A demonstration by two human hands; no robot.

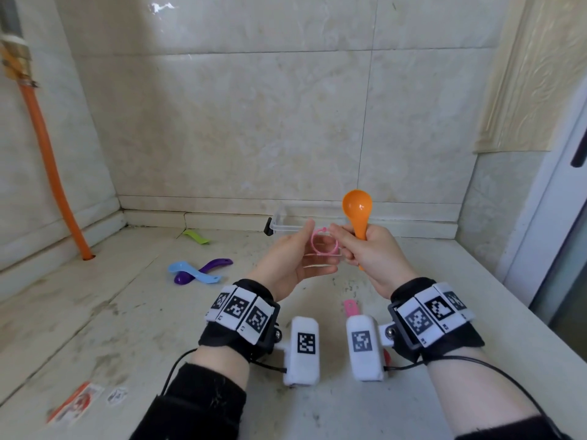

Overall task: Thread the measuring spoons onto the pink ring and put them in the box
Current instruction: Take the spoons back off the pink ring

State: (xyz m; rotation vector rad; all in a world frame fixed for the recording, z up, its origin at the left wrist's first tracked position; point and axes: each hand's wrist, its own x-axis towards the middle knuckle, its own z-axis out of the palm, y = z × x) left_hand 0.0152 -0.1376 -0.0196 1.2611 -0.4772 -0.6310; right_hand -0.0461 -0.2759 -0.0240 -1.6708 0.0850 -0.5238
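My left hand (pixel 290 262) and my right hand (pixel 371 252) meet above the counter with the pink ring (pixel 324 244) between their fingertips. My right hand also grips the handle of an orange measuring spoon (pixel 357 208), bowl up. Behind my hands stands the clear plastic box (pixel 281 225), partly hidden. On the counter to the left lie a light blue spoon (pixel 193 271) across a purple spoon (pixel 209 268), and further back a green spoon (pixel 197 236). A pink spoon (pixel 351 308) lies below my right wrist, mostly hidden.
An orange hose (pixel 50 166) runs down the left wall into the counter (pixel 127 328). Tiled walls close the back and left; the counter's edge falls away on the right. Paper scraps (pixel 79 401) lie near the front left.
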